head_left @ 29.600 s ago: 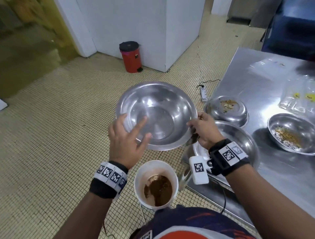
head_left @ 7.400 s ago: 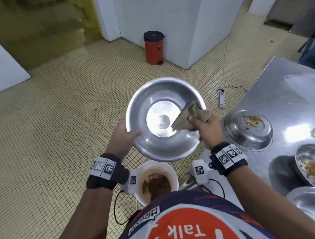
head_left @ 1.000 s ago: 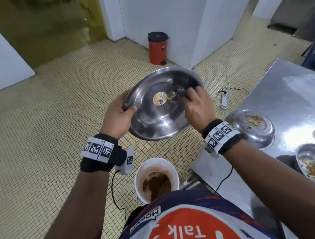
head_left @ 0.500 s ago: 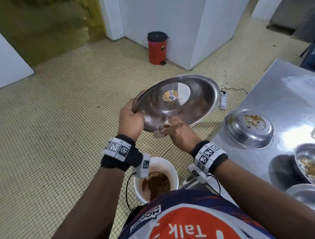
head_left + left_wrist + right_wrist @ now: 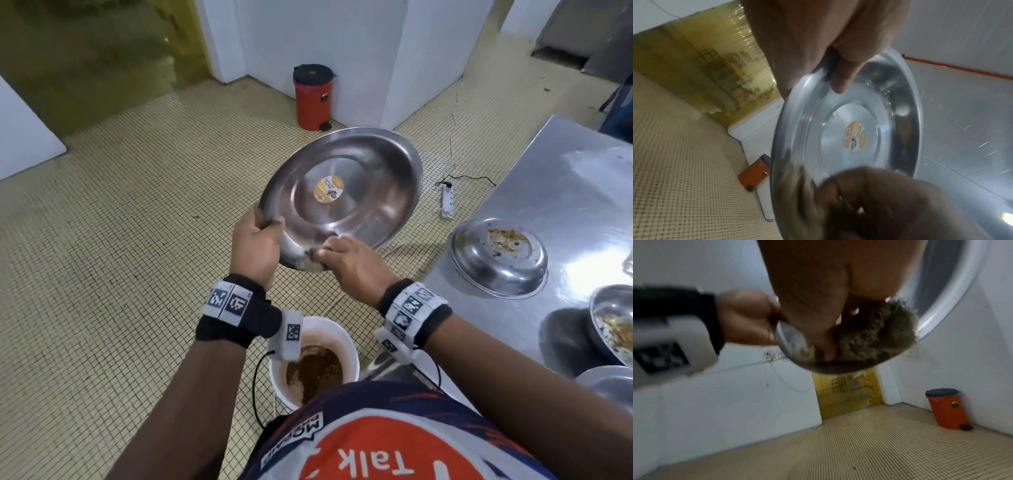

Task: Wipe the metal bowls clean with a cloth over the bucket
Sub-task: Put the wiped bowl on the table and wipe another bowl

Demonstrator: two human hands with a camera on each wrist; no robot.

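Note:
A large metal bowl [image 5: 346, 198] is held up in the air with its underside and a round yellow sticker [image 5: 329, 189] facing me. My left hand [image 5: 255, 241] grips its near-left rim, thumb on the outer wall, also shown in the left wrist view on the bowl [image 5: 846, 129]. My right hand [image 5: 346, 263] pinches a grey-brown cloth [image 5: 310, 258] against the bowl's lowest rim; the right wrist view shows the cloth [image 5: 869, 337] bunched under my fingers. A white bucket [image 5: 349, 346] with brown waste stands on the floor below my hands.
A steel table [image 5: 565, 192] is on the right with an upturned soiled bowl [image 5: 498, 255], a dirty bowl [image 5: 613, 322] and another bowl's rim [image 5: 606, 380]. A red pedal bin [image 5: 313, 97] stands by the white wall. A power strip [image 5: 448, 202] lies on the tiled floor.
The bowl has been turned over from inside-up to underside-up. My right hand with the cloth moved from the bowl's centre down to its near rim, beside my left hand.

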